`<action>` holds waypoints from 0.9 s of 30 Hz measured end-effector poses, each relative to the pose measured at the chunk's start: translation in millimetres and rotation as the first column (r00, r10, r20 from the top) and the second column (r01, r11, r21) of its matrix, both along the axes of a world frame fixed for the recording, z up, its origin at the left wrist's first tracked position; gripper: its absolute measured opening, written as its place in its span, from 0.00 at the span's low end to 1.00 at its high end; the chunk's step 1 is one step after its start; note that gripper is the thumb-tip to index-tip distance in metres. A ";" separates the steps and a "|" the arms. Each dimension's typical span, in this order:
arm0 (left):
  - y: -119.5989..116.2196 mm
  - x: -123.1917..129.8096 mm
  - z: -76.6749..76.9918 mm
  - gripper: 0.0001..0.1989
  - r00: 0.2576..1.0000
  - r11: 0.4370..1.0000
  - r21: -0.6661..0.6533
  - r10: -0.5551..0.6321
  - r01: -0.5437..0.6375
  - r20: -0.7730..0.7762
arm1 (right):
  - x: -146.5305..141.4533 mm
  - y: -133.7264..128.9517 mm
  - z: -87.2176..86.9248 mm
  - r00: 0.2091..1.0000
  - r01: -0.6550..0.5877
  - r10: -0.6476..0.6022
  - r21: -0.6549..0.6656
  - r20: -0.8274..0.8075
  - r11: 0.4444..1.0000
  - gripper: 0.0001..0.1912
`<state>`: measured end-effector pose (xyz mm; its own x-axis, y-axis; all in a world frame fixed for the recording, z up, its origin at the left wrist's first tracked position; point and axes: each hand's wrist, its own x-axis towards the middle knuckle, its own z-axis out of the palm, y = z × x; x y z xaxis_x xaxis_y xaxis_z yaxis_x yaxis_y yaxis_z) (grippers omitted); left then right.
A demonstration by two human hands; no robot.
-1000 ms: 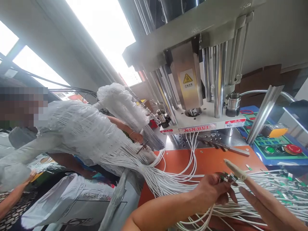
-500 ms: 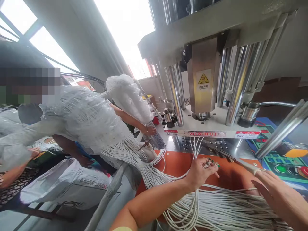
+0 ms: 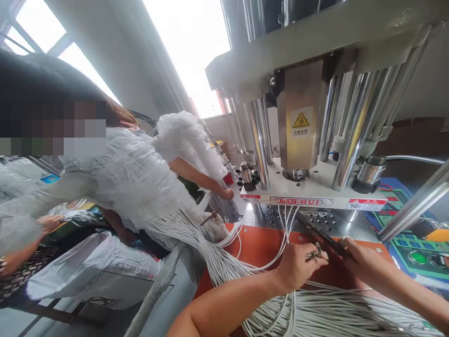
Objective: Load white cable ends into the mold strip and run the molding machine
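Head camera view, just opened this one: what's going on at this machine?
The person's left hand pinches the ends of long white insulated wires over an orange work surface, beneath a steel pillared press. Their right hand holds a dark narrow metal strip over a perforated steel plate. A co-worker's hand is beside plastic-wrapped white wire bundles.

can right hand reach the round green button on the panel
Probably yes: the right hand is near the round green button, only the orange board's edge between, though it holds a dark metal strip.
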<state>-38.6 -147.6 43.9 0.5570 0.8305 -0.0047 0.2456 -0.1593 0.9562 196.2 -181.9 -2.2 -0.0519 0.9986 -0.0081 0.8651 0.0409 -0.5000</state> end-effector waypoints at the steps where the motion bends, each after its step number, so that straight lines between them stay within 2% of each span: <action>1: -0.5 0.0 0.0 0.10 1.000 0.999 0.039 -0.013 0.013 -0.011 | -5.9 -4.4 4.6 0.997 -0.016 0.012 -0.053 -0.079 0.998 0.12; 4: -0.9 0.4 1.3 0.10 0.995 0.993 0.071 -0.089 0.092 -0.045 | -23.9 -12.7 14.7 0.954 -0.039 -0.018 -0.183 -0.300 0.982 0.12; 9: -0.9 3.7 2.9 0.08 0.984 0.982 0.113 -0.137 0.149 -0.111 | -39.3 -20.1 7.0 0.909 0.026 -0.075 -0.123 -0.409 0.992 0.13; 13: -3.5 8.1 1.1 0.07 0.984 0.977 0.169 -0.105 0.128 -0.142 | -38.1 -20.2 -8.5 0.900 0.049 -0.102 -0.134 -0.424 0.990 0.13; 16: -5.4 9.9 -0.5 0.06 0.985 0.977 0.186 -0.078 0.107 -0.157 | -39.4 -16.3 -13.4 0.918 0.027 -0.101 -0.192 -0.384 0.981 0.12; 19: -6.3 10.9 -1.2 0.07 0.983 0.982 0.167 -0.058 0.087 -0.172 | -45.5 -15.5 -6.2 0.939 0.079 -0.162 -0.267 -0.302 0.960 0.14; 21: -6.3 11.8 -1.3 0.06 0.984 0.985 0.157 -0.040 0.067 -0.173 | -48.6 -17.3 2.8 0.939 0.125 -0.200 -0.265 -0.280 0.956 0.18; 24: -5.0 13.5 -2.2 0.05 0.991 0.995 0.096 -0.014 0.027 -0.136 | -46.7 -20.3 14.1 0.927 0.071 -0.151 -0.234 -0.343 0.969 0.19; 27: -1.3 14.5 -5.0 0.07 0.999 0.994 -0.111 -0.025 0.021 -0.031 | -41.3 -21.1 17.1 0.905 -0.002 -0.090 -0.216 -0.416 0.976 0.20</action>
